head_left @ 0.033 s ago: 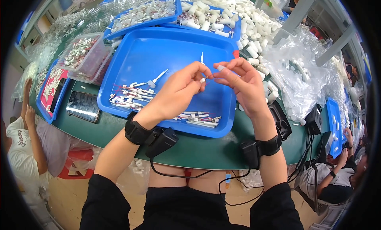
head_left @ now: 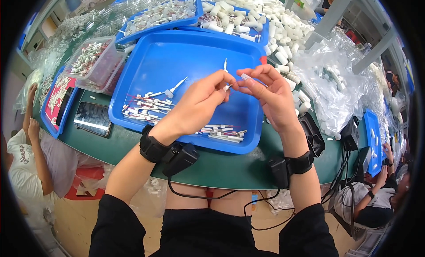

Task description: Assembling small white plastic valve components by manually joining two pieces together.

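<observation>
Both my hands are raised over a large blue tray (head_left: 177, 57) on the green table. My left hand (head_left: 199, 104) pinches a thin white stick-like piece (head_left: 226, 86) between thumb and fingertip. My right hand (head_left: 270, 95) holds a small white tube (head_left: 245, 76) at its fingertips, touching or nearly touching the left hand's piece. In the tray lie a row of small white and red pieces (head_left: 144, 110) at the left, more (head_left: 221, 134) by the front rim, and a white swab-shaped piece (head_left: 177, 86).
Clear plastic boxes of small parts (head_left: 90, 62) stand at the left, another blue tray (head_left: 161, 13) behind. A heap of white cylinders (head_left: 270, 22) and plastic bags (head_left: 327, 79) fill the back right. A dark flat device (head_left: 92, 118) lies front left. Other people sit at left (head_left: 24, 146) and lower right (head_left: 376, 199).
</observation>
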Demonstrator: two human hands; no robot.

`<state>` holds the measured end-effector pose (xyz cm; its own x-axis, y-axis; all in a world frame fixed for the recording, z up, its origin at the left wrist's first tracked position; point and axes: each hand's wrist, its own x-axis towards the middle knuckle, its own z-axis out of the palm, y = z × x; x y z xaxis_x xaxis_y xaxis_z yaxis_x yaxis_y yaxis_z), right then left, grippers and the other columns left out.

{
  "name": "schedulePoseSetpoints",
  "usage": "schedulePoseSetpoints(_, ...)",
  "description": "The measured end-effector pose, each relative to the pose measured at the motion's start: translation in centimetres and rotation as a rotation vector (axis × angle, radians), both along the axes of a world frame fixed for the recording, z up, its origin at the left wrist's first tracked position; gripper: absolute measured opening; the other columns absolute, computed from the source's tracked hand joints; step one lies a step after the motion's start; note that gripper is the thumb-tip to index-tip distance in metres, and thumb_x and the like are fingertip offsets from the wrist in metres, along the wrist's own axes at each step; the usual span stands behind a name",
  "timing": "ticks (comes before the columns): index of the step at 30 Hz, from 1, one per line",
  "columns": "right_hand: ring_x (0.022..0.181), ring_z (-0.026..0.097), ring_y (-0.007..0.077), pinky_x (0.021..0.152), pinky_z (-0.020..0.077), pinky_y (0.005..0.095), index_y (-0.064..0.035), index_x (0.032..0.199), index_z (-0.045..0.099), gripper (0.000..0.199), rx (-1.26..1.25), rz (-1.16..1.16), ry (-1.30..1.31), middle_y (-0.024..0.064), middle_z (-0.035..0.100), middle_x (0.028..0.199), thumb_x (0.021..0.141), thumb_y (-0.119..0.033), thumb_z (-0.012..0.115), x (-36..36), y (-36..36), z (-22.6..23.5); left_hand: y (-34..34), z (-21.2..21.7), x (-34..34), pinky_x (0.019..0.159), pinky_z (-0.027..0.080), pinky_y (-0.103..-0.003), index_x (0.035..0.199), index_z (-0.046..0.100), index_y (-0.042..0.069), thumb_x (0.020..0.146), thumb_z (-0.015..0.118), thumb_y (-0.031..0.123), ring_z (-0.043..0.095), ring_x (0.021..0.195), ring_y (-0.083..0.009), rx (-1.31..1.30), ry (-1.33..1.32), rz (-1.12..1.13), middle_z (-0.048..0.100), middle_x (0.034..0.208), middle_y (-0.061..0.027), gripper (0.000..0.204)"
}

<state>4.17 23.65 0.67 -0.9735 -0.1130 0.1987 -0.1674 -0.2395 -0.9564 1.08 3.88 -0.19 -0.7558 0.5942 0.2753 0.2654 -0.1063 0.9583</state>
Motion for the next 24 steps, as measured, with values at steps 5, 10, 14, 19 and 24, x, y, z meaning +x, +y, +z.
schedulePoseSetpoints(5,0.101,0.063,0.0182,0.092,0.0486,0.0307,-0.0014,0.107,0.056,0.024,-0.095,-0.014,0.014,0.016,0.062,0.117,0.086,-0.005,0.067,0.2,0.0,0.3,0.3,1.3,0.9,0.068,0.041,-0.023,0.105,0.062,0.001,0.1,0.045,0.018,0.046,0.07,-0.0086,-0.13,0.136,0.037,0.053,0.079,-0.0009,0.025)
schedulePoseSetpoints(10,0.104,0.063,0.0191,0.093,0.0481,0.0311,0.0005,0.115,0.057,0.03,-0.109,0.02,0.018,0.0148,0.063,0.116,0.087,-0.004,0.066,0.3,-0.3,0.4,0.5,0.9,0.8,0.062,0.043,-0.025,0.102,0.063,0.002,0.099,0.047,0.015,0.051,0.065,-0.0109,-0.148,0.194,0.158,0.056,0.072,-0.0034,0.021)
schedulePoseSetpoints(14,0.106,0.062,0.0196,0.092,0.049,0.0305,0.0012,0.113,0.06,0.027,-0.024,0.009,0.018,0.0136,0.063,0.114,0.087,-0.004,0.066,0.5,-0.4,0.8,0.3,1.0,0.8,0.064,0.043,-0.024,0.101,0.061,0.001,0.099,0.046,0.011,0.052,0.07,-0.0084,-0.156,0.217,0.212,0.061,0.078,-0.0035,0.018)
schedulePoseSetpoints(19,0.108,0.062,0.0194,0.092,0.0494,0.0306,0.0007,0.113,0.06,0.026,0.079,-0.021,0.057,0.0134,0.063,0.114,0.087,-0.004,0.066,0.2,-0.1,-0.1,0.3,1.1,0.9,0.062,0.042,-0.024,0.098,0.061,0.001,0.099,0.045,0.01,0.052,0.068,-0.0085,-0.177,0.293,0.26,0.06,0.076,-0.0041,0.018)
schedulePoseSetpoints(24,0.11,0.061,0.0209,0.093,0.049,0.0314,0.0018,0.116,0.057,0.026,0.005,-0.07,0.144,0.013,0.062,0.117,0.091,-0.005,0.061,0.1,-0.7,-0.2,0.1,1.4,0.9,0.058,0.039,-0.023,0.098,0.061,0.002,0.098,0.046,0.011,0.051,0.064,-0.0073,-0.213,0.239,0.246,0.059,0.07,-0.0032,0.018)
